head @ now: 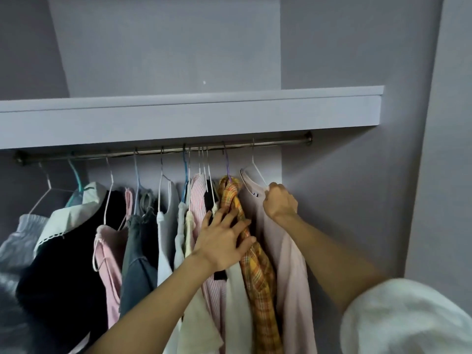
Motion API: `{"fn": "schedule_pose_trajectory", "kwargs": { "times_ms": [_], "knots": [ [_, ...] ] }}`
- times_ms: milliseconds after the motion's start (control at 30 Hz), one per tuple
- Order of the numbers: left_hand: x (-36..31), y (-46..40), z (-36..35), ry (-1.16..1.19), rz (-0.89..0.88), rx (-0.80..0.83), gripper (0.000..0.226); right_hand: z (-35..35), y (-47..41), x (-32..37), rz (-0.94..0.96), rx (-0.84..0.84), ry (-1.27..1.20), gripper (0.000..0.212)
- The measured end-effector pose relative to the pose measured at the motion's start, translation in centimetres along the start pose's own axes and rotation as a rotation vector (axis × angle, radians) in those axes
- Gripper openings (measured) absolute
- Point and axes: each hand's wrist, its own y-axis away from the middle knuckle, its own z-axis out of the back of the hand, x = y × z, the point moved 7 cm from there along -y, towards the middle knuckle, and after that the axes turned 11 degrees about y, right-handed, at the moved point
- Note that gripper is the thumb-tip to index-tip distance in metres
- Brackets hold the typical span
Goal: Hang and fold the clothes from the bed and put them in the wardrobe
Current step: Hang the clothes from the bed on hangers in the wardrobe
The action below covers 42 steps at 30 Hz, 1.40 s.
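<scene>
A metal rail [281,143] runs under the wardrobe shelf [194,118] and carries several garments on hangers. At its right end hangs a pale pink garment [293,277] on a white wire hanger [258,172]. My right hand [279,201] grips that hanger's right shoulder together with the fabric. My left hand [224,241] lies with spread, straight fingers against the orange plaid shirt [255,264] beside it, pressing on the hanging clothes. The plaid shirt hangs on a purple hanger [227,164].
Further left hang a pink striped shirt [198,198], a white top [163,238], a grey garment [138,264], a pink camisole [109,264] and a black top with a white collar [63,264]. The wardrobe's side wall [344,200] stands close on the right.
</scene>
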Motion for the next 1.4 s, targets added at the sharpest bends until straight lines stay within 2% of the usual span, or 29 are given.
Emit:
{"fn": "schedule_pose_trajectory", "kwargs": {
  "times_ms": [200,300,400,567,667,767,900,1000,1200,1300,1400],
  "knots": [
    [0.4,0.1,0.6,0.055,0.008,0.098,0.056,-1.1,0.6,-0.1,0.001,0.157,0.0,0.024],
    [0.5,1.0,1.7,0.136,0.026,0.128,0.058,0.5,2.4,-0.5,0.003,0.167,0.026,0.037],
    [1.1,3.3,3.7,0.29,0.093,0.095,0.061,2.7,5.4,0.1,0.085,0.124,0.031,0.04],
    [3.2,11.1,7.7,0.576,0.186,-0.079,0.058,6.6,13.1,4.4,0.282,0.101,-0.29,0.025],
    [5.4,16.9,9.0,0.622,0.307,-0.115,0.048,7.1,19.0,7.9,0.329,0.243,-0.462,0.022],
    [7.5,23.5,9.4,0.619,0.477,-0.14,0.043,4.6,24.2,11.5,0.377,0.476,-0.532,0.022],
    [9.6,32.0,9.3,0.549,0.702,-0.183,0.038,0.2,29.6,15.0,0.368,0.669,-0.618,0.017],
    [10.8,40.1,9.0,0.508,0.916,-0.203,0.036,-3.2,35.5,18.8,0.451,0.845,-0.604,0.017],
    [10.1,56.4,10.8,0.393,1.361,-0.356,0.034,-6.8,47.1,26.3,0.806,1.156,-0.528,0.02],
    [5.5,66.2,13.9,0.293,1.622,-0.505,0.03,-5.8,55.8,30.5,1.093,1.284,-0.501,0.033],
    [-0.7,74.8,16.3,0.184,1.836,-0.642,0.027,-2.6,65.0,32.5,1.331,1.471,-0.454,0.031]
  ]
}}
